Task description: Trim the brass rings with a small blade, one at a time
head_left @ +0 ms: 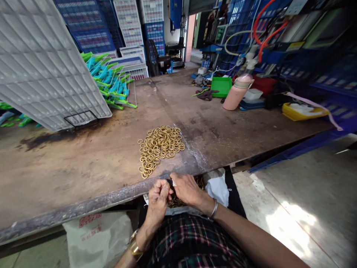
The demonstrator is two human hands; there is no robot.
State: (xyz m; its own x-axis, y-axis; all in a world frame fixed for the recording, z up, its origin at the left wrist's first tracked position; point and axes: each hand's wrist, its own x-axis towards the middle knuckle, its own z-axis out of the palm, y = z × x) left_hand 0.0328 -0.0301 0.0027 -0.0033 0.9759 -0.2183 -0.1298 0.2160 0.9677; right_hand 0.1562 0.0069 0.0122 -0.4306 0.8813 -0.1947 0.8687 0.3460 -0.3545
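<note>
A loose pile of brass-coloured rings [161, 145] lies on the brown worktable [111, 149], just beyond my hands. My left hand [159, 195] is at the table's front edge, fingers pinched together on something too small to make out. Beside it on the right, my right hand [185, 188] has its fingers closed round a small black and white item [172, 183] between the two hands. Below the hands, more rings [175, 202] lie in a lined container at my lap, partly hidden by my hands and wrists.
A tall grey ridged panel [55, 67] leans at the left beside green and blue plastic pieces [111, 78]. A pink bottle [235, 95], a green tray [221, 86] and a yellow tray [302, 111] stand at the right. A white bag [99, 238] hangs below the front edge.
</note>
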